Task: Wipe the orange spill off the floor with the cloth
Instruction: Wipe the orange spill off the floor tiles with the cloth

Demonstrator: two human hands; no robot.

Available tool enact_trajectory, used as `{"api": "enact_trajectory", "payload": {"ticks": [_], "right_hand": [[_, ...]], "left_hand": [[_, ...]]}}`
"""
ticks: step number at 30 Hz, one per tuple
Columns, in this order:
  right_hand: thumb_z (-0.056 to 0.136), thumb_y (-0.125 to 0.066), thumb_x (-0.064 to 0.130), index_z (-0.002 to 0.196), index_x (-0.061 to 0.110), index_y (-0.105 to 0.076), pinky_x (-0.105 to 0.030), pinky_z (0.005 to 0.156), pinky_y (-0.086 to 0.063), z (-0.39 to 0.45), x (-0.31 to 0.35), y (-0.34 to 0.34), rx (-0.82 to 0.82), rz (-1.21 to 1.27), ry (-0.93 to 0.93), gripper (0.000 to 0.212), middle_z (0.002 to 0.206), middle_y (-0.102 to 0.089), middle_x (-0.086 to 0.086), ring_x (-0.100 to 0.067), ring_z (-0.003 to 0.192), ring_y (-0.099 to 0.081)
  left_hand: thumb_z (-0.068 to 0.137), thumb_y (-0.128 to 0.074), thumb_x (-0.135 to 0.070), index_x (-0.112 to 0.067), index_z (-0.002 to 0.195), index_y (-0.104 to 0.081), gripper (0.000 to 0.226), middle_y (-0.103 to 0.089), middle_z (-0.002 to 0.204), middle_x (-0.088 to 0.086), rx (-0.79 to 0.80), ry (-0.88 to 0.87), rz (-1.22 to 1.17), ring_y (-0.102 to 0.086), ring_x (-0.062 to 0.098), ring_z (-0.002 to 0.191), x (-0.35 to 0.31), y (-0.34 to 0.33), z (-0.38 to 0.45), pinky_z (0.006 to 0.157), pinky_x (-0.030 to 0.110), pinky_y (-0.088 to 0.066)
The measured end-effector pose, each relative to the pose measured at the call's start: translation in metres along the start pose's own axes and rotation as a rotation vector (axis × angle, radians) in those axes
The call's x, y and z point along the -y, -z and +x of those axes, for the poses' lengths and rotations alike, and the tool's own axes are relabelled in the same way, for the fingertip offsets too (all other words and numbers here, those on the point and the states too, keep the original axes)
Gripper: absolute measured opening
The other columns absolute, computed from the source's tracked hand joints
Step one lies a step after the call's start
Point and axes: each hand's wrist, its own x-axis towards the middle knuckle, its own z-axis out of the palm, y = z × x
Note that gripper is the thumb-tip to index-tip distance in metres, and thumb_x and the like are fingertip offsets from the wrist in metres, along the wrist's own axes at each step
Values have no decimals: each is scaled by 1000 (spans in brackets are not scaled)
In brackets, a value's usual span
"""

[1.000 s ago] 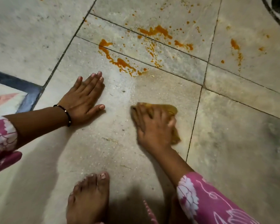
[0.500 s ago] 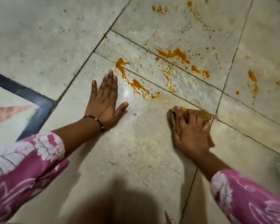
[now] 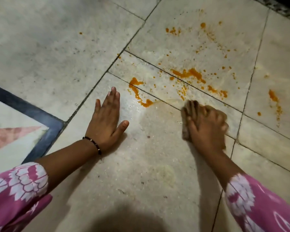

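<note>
Since a second ago the right hand [image 3: 206, 124] has pushed the cloth [image 3: 185, 129] forward to the spill's near edge; fingers curled over it, pressing down. The left hand [image 3: 107, 121] lies flat, bracing. Beyond, most of the orange spill [image 3: 189, 73] looks unwiped.

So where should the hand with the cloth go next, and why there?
Probably a short push forward and to the left. The right hand presses the cloth on the floor just short of the orange spill, whose nearest curved streak lies unwiped just ahead and left of it. The left hand rests flat beside that streak, bracing, so the sweep should stop short of it.
</note>
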Motion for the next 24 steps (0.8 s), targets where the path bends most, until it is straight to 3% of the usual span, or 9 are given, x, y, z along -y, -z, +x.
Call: {"api": "enact_trajectory", "payload": {"ticks": [2,5,8,11,14,19,24], "right_hand": [[87,-25,51,139,22,-42,-58,97,-27,-38,-5,-3,15,-3,-74,63,138,-42,-18,-39,123,-34],[85,-33,48,142,28,-37,-63,97,-27,-76,43,-11,53,0,55,61,138,-45,-14,-36,122,-32],[80,-40,49,142,34,-35,-63,98,-29,-54,100,-15,57,41,295,63,140,-46,-5,-31,122,-31],[85,-40,51,144,43,-24,-60,104,-18,2,115,-10,95,70,404,61,150,-33,1,-29,131,-26],[91,-34,55,145,47,-16,-58,110,-11,44,80,-8,136,79,307,58,157,-19,2,-31,139,-18],[86,-24,58,147,33,-19,-60,105,-22,9,-8,-2,88,-15,8,67,155,-23,-5,-33,138,-21],[81,-33,49,147,33,-25,-64,104,-21,-64,52,-10,121,8,96,68,151,-33,-9,-34,133,-22]], "left_hand": [[91,-6,-65,-4,150,1,85,11,158,10,6,-1,15,9,18,146,-1,0,1,116,34,14],[91,-6,-64,-5,150,1,84,10,158,10,16,-11,51,7,20,147,-3,-3,1,117,40,10],[92,-7,-62,-5,150,-1,81,8,158,9,-2,16,40,5,20,147,-1,-3,-1,117,40,9],[93,-7,-61,-4,150,-4,80,5,158,11,9,-14,45,2,21,147,1,-3,-3,117,40,7],[94,-7,-61,-4,150,-6,80,2,158,12,49,-59,83,0,21,147,3,-1,-5,117,41,5],[92,-7,-63,-6,151,0,81,8,158,10,99,-24,166,4,19,146,2,-3,-5,118,45,4],[91,-7,-62,-8,151,3,81,11,158,8,105,37,178,5,21,147,-3,-6,-2,117,47,4]]}}
